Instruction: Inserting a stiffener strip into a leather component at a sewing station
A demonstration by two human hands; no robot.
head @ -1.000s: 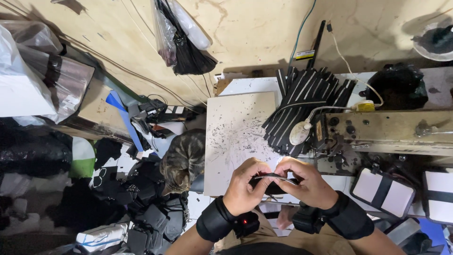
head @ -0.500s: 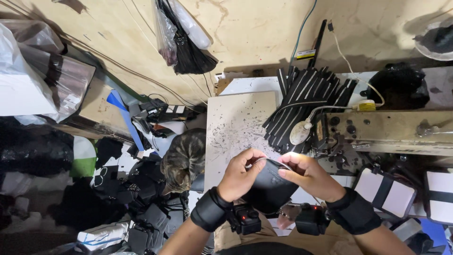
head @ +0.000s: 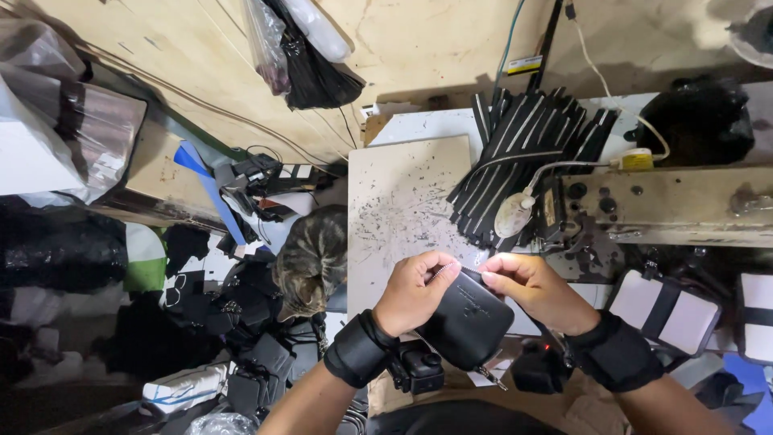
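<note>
Over worktable (head: 394, 209), rounded black pouch (head: 467, 322)

I see a matte black rounded leather pouch (head: 469, 321), a black wrist band (head: 358, 349) and a second black wrist band (head: 616, 352). The flat work board (head: 398, 213) is off-white, flecked with black. The pile of straps (head: 527, 153) is black with white stripes. The curled-up cat (head: 310, 262) is brown-black tabby. The boxy pads (head: 667, 312) are white with black bands.
</note>
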